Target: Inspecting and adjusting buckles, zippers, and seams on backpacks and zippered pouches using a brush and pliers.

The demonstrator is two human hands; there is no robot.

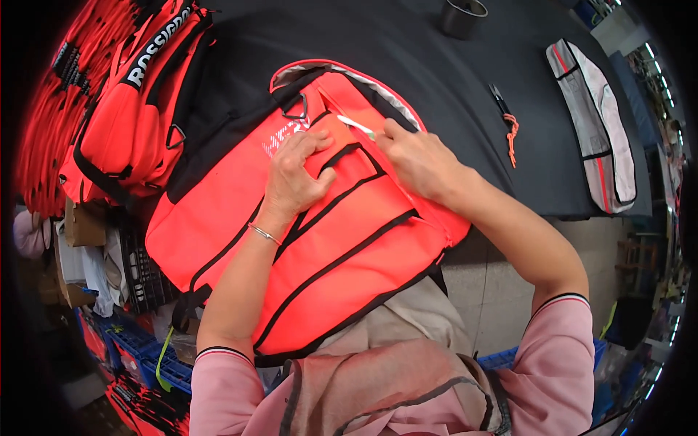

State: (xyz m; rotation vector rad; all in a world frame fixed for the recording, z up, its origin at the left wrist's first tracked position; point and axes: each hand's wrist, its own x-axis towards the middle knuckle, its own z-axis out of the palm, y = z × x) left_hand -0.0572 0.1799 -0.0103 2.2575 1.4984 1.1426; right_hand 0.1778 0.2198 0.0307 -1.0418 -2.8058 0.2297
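Note:
A bright red-orange bag (pixel 342 269) with black trim lies across the table edge and my lap, its flap edge with a pale lining turned up at the far end. My left hand (pixel 299 173) rests on the bag beside a white printed patch (pixel 285 134), fingers flat and thumb spread. To its right, my right hand (pixel 418 158) is closed around a slim white stick-like tool (pixel 355 125), greenish near my fingers. The tool's pale tip points left over the bag's fabric. Its grip end is hidden in my hand. A metal D-ring (pixel 297 109) sits near the bag's far edge.
Thread snips (pixel 503 105) with an orange cord lie on the black-covered table (pixel 451 87). A dark grey cup (pixel 463 18) stands at the back, and a grey fabric piece (pixel 592 123) lies at right. More red bags (pixel 134 123) are heaped at left; blue crates (pixel 171 370) stand below.

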